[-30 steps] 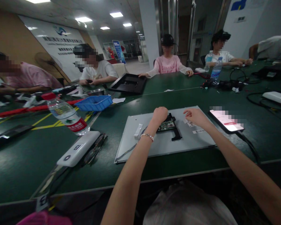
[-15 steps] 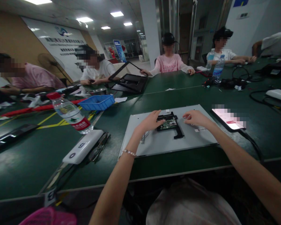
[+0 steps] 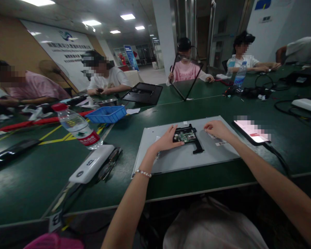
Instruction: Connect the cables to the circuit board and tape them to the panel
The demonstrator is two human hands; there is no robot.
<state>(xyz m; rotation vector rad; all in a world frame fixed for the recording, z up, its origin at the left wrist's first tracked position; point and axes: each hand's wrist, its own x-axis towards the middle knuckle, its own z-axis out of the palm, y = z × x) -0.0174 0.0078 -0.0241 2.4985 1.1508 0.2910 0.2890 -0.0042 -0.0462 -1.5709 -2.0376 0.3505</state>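
A grey flat display panel lies on the table in front of me. On it sits a black plastic bracket carrying a green circuit board. My left hand rests at the board's left end, thumb and fingers spread apart around that edge. Whether it presses on the board is not clear. My right hand hovers over the panel's right part, to the right of the bracket, fingertips pinched together. Anything between them is too small to make out. White labels show beneath this hand.
Left of the panel are a white power bank, glasses, a water bottle and a blue tray. A lit phone with a cable lies right. Across the table, a person holds a black frame beside a black cover.
My left thumb has moved off the board's middle toward its near edge. My right hand has shifted slightly, its fingers drawn closer together. The person opposite has raised the black frame and brought it rightward.
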